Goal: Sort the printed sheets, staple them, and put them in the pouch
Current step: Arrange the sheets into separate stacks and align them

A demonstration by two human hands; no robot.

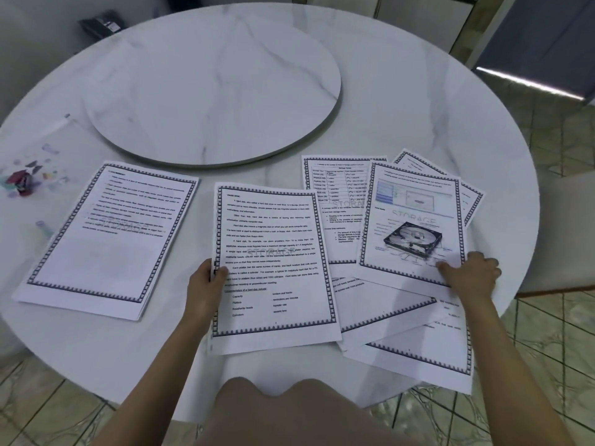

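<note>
Partly, the fanned sheets (402,333) at right cover one another, so most of their text is hidden; the lowest overhang the counter (450,107) edge. Far left, a clear pouch (35,162) lies flat, blurred, reaching the frame edge — only coloured prints show. The left hand (206,281) pinches the left edge of the text sheet (273,262), thumb on top. The right hand (470,275) grips the lower right corner of the picture sheet (412,220), fingers curled. A squared stack (106,236) lies left of centre. Counter: round, white veined marble, carrying a raised round turntable (209,85) — the dark object (103,22) beyond is unclear.
</note>
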